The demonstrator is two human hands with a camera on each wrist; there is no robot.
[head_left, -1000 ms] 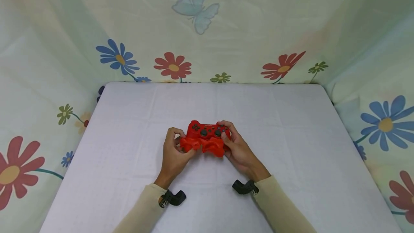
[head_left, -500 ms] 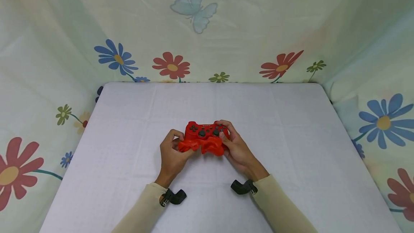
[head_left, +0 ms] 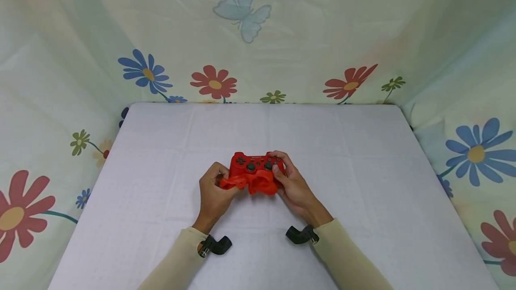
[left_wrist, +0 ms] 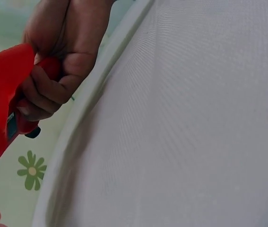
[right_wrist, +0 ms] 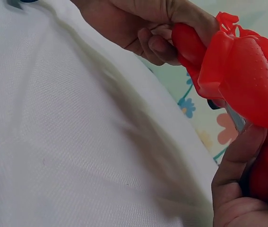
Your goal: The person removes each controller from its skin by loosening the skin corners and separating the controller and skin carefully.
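A red game controller (head_left: 247, 160) with dark thumbsticks is held up over the middle of the table in the head view, its button face towards me. A soft red silicone cover (head_left: 263, 183) hangs bunched along its lower side, and its folds hide the handles there. My left hand (head_left: 213, 194) pinches the left end of the cover between thumb and curled fingers. My right hand (head_left: 299, 190) grips the controller's right side, thumb on its face near the right stick. In the right wrist view the cover (right_wrist: 254, 78) looks glossy, with small dots on it.
A white cloth covers the table (head_left: 363, 169). A flower-printed curtain (head_left: 302, 35) stands behind and at both sides. Black wrist cameras (head_left: 217, 246) sit on both cuffs, above the cloth.
My left hand has shifted slightly left, drawing the cover's left end outward from the controller. The cover's folds have changed shape a little. My right hand keeps its grip.
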